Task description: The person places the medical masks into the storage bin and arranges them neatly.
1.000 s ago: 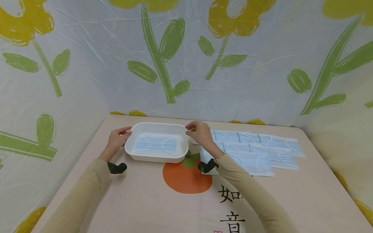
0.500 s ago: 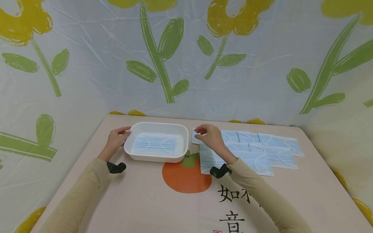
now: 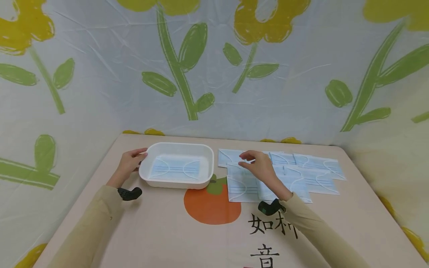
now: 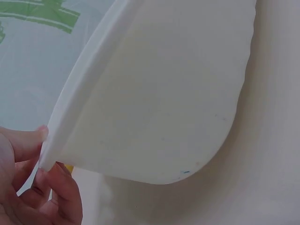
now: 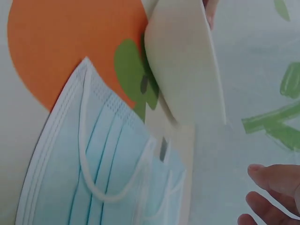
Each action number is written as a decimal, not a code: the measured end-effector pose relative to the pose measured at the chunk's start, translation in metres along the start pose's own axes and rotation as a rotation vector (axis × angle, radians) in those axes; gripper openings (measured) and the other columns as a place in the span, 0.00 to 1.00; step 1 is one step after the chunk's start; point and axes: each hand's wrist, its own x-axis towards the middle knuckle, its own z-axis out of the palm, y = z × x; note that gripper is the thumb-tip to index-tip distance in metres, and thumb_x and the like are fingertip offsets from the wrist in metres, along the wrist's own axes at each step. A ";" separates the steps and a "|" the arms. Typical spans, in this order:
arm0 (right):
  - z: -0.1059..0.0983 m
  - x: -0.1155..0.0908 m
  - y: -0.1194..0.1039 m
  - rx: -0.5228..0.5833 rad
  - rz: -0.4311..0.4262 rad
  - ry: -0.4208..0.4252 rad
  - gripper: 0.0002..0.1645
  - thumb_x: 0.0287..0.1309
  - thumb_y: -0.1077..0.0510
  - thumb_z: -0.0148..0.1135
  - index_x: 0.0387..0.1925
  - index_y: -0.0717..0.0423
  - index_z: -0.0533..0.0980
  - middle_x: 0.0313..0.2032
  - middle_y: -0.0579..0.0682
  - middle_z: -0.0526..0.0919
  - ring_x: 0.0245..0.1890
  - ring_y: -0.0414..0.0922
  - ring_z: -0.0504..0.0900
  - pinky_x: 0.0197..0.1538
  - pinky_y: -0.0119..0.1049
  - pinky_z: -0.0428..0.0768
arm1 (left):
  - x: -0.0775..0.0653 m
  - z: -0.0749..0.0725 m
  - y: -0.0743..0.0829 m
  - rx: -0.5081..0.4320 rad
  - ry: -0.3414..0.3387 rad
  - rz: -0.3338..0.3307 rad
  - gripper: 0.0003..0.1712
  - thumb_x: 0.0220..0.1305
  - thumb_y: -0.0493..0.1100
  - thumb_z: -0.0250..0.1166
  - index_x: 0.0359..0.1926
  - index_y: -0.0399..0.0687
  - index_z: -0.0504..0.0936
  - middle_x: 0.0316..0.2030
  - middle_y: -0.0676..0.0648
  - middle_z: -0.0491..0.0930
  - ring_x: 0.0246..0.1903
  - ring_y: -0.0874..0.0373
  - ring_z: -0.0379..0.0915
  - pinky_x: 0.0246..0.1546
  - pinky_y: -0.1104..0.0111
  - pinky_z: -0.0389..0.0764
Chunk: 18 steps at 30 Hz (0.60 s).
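Note:
A white plastic tray [image 3: 179, 184] sits at the left of the table with one light blue face mask [image 3: 175, 168] flat inside it. My left hand [image 3: 126, 166] pinches the tray's left rim; the left wrist view has the thumb [image 4: 28, 143] on one side of the rim and curled fingers on the other. Over the loose face masks [image 3: 242, 186] on the right hovers my right hand [image 3: 262, 167], with thumb and fingers apart and nothing between them. The right wrist view catches only its fingertips [image 5: 267, 176], away from the nearest mask [image 5: 101, 154].
Several masks [image 3: 321, 178] overlap in rows to the right of the tray. The table cover [image 3: 154, 230] carries an orange fruit print [image 3: 212, 208] and black characters. A flower-patterned curtain [image 3: 285, 108] hangs behind and at both sides.
My right hand has left the tray's right rim and moved right and slightly nearer, over the masks. The left hand stays on the rim. The whole view has shifted slightly.

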 end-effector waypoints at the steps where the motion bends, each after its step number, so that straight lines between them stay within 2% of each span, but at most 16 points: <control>1: -0.002 -0.001 0.003 -0.001 0.005 0.006 0.15 0.52 0.59 0.70 0.42 0.62 0.82 0.40 0.58 0.86 0.42 0.55 0.83 0.44 0.48 0.82 | 0.000 0.000 0.000 0.000 -0.001 -0.006 0.28 0.71 0.50 0.55 0.67 0.44 0.68 0.52 0.37 0.73 0.33 0.59 0.68 0.27 0.75 0.77; 8: -0.023 -0.008 0.021 -0.015 0.026 0.048 0.17 0.52 0.60 0.70 0.44 0.62 0.81 0.41 0.60 0.86 0.43 0.56 0.83 0.45 0.49 0.82 | -0.002 0.000 0.000 -0.010 0.004 -0.023 0.28 0.72 0.50 0.53 0.69 0.45 0.66 0.57 0.35 0.71 0.38 0.55 0.68 0.30 0.75 0.78; 18: -0.056 -0.012 0.038 -0.040 0.036 0.115 0.18 0.54 0.61 0.69 0.47 0.64 0.80 0.43 0.63 0.85 0.43 0.59 0.83 0.45 0.52 0.82 | -0.002 0.001 0.003 -0.001 -0.002 -0.055 0.28 0.71 0.50 0.53 0.69 0.47 0.66 0.58 0.35 0.71 0.41 0.53 0.69 0.31 0.75 0.78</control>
